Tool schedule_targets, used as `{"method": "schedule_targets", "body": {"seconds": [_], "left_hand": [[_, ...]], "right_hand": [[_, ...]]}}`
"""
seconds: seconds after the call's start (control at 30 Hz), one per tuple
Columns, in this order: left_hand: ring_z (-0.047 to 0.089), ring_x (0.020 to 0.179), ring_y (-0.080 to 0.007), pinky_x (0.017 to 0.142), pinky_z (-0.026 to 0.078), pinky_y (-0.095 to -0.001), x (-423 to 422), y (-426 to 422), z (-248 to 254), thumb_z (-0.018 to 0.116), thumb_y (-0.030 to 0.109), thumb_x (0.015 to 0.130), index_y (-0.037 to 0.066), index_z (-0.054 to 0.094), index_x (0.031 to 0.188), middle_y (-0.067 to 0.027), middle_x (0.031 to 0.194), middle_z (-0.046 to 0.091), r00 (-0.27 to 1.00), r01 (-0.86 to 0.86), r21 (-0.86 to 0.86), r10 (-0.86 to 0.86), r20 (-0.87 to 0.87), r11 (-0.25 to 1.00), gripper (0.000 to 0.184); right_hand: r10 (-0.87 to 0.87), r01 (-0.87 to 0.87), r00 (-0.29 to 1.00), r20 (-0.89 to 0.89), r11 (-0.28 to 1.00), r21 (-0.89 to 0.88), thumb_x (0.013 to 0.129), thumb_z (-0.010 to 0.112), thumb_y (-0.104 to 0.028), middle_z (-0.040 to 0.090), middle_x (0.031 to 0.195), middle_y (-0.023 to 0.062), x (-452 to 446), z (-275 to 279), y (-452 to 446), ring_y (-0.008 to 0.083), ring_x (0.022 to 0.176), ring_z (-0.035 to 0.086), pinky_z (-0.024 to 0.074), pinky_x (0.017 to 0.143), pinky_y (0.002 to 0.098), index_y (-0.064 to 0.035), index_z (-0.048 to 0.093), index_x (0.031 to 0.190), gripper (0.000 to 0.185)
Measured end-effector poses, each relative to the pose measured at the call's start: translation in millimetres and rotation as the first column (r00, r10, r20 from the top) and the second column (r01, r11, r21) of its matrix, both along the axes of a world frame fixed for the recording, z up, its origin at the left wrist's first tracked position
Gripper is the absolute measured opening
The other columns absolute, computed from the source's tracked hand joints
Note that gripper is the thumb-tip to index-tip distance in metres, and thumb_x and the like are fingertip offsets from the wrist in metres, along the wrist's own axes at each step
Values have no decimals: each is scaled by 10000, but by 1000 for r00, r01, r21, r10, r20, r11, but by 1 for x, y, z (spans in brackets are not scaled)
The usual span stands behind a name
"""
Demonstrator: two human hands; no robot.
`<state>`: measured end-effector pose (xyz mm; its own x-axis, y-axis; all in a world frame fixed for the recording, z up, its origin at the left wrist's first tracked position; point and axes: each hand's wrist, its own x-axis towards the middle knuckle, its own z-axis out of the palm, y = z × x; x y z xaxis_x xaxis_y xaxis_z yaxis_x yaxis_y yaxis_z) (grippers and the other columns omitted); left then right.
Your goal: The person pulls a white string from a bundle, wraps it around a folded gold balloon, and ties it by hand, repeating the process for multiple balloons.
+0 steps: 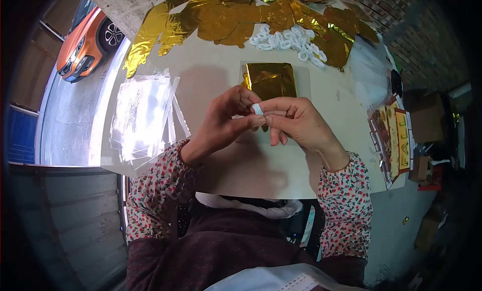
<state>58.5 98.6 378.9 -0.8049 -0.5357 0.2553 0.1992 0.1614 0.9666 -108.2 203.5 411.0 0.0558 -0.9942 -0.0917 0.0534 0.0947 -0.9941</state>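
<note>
Between the fingertips of both hands, over the middle of the table, is a small white coil (257, 109), partly covered by the fingers. It looks like one of the white coils (286, 38) heaped farther back. My left hand (232, 109) pinches it from the left. From the other side, my right hand (297, 118) closes thumb and forefinger on it, the lower fingers curled. Just behind the hands lies a folded gold foil packet (271, 76) on a clear plastic bag (303, 80); the hands hide its near edge.
Flat gold foil pieces (228, 27) spread across the back of the table (211, 70). Clear plastic bags (143, 115) are stacked at left. On the right lie a printed sign (394, 138) and clear plastic (371, 75). Cardboard boxes (426, 118) stand beyond; an orange car (85, 42) is outside.
</note>
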Motion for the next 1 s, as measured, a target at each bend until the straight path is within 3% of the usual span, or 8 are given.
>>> {"method": "schedule_targets", "body": {"seconds": [0.2,0.43,0.6,0.63,0.7,0.8,0.83,1.0], "left_hand": [[572,761,-98,682,477,-238,-7,1,-14,712,70,776,9,524,975,-56,897,573,994,-54,17,55,-89,998,281],[600,747,-88,684,488,-230,-11,2,-18,687,35,791,15,557,989,-35,824,629,985,-50,169,77,-157,984,237],[608,774,-100,715,502,-239,-9,7,-19,660,6,810,11,546,1006,-43,839,624,986,-165,-151,157,-63,975,227],[608,798,-105,735,509,-247,-8,7,-19,655,-4,812,8,541,1010,-50,871,616,986,-165,-230,160,-40,959,229],[599,751,-97,698,498,-232,-11,9,-16,655,45,829,5,552,1002,-36,846,623,997,-19,152,29,-66,988,206],[589,726,-91,680,492,-226,-11,7,-18,648,120,853,2,568,985,-31,851,622,990,140,566,-101,-100,812,195],[586,726,-90,680,493,-227,-11,6,-17,645,145,860,1,573,979,-32,860,619,985,173,666,-135,-110,725,201],[572,693,-81,628,470,-227,-11,14,-14,609,239,892,-10,594,934,-27,773,613,991,28,257,-60,116,966,253]], "right_hand": [[-95,94,994,-54,995,-15,888,533,-32,670,812,50,4,-11,-2,62,549,584,417,448,164,6,585,1093,215],[-311,309,950,-6,945,-103,864,590,-30,650,739,34,8,-16,-4,44,542,556,408,448,172,-25,531,924,84],[-498,432,844,-201,852,-296,863,593,-30,623,691,45,19,-19,0,90,526,550,417,466,217,-35,520,909,87],[-544,395,789,-286,805,-443,839,606,-19,617,701,50,18,-22,-1,112,532,550,427,475,233,-33,525,909,108],[-649,245,640,-411,679,-692,792,631,2,604,720,61,16,-32,-1,156,545,552,447,494,263,-30,535,911,157],[-729,-137,424,-537,534,-834,686,653,4,590,784,75,9,-28,-2,208,603,556,473,524,298,-15,547,921,258],[-718,-151,424,-552,546,-824,666,650,-2,589,802,73,8,-27,-1,202,617,556,474,526,302,-11,548,926,279],[-679,-179,442,-586,574,-799,645,631,-9,584,828,73,10,-27,1,192,636,554,479,532,308,-4,552,942,308]]}}
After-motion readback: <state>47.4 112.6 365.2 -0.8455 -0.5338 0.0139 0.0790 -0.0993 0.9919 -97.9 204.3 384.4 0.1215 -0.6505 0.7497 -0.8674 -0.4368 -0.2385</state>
